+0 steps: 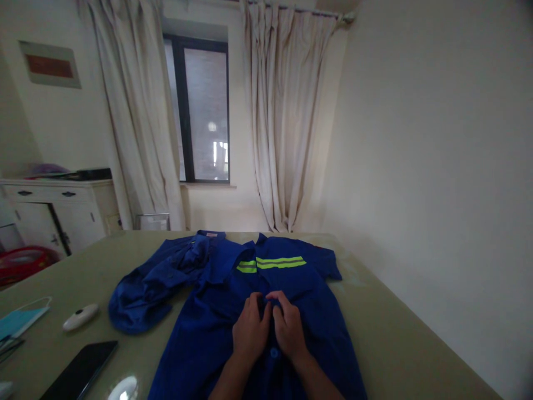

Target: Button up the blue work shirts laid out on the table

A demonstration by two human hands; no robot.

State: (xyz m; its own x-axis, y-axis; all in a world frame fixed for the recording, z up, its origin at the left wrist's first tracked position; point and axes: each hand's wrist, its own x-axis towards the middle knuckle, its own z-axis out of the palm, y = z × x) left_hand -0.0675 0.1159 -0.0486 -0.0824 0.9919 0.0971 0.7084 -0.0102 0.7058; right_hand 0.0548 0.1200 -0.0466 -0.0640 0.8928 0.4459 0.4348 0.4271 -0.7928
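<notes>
A blue short-sleeved work shirt (pixel 328 328) with yellow-green reflective stripes lies spread on the table, its collar end away from me. Both hands meet at its front opening, below the stripe. My left hand (pixel 252 328) pinches the shirt's front edge from the left. From the right, my right hand (pixel 288 325) grips the other side of the same opening, fingertips close to the left ones. What lies exactly between the fingertips is hidden. A round blue button (pixel 273 353) shows just below the hands. Another blue garment (pixel 166 278) lies bunched at the shirt's left.
On the table (pixel 391 344) at left are a black phone (pixel 81 371), a white oval device (pixel 81 318), a light blue face mask (pixel 23 321) and a shiny white object (pixel 124 388). A wall (pixel 437 194) runs along the table's right side. Curtains (pixel 283 111) hang beyond.
</notes>
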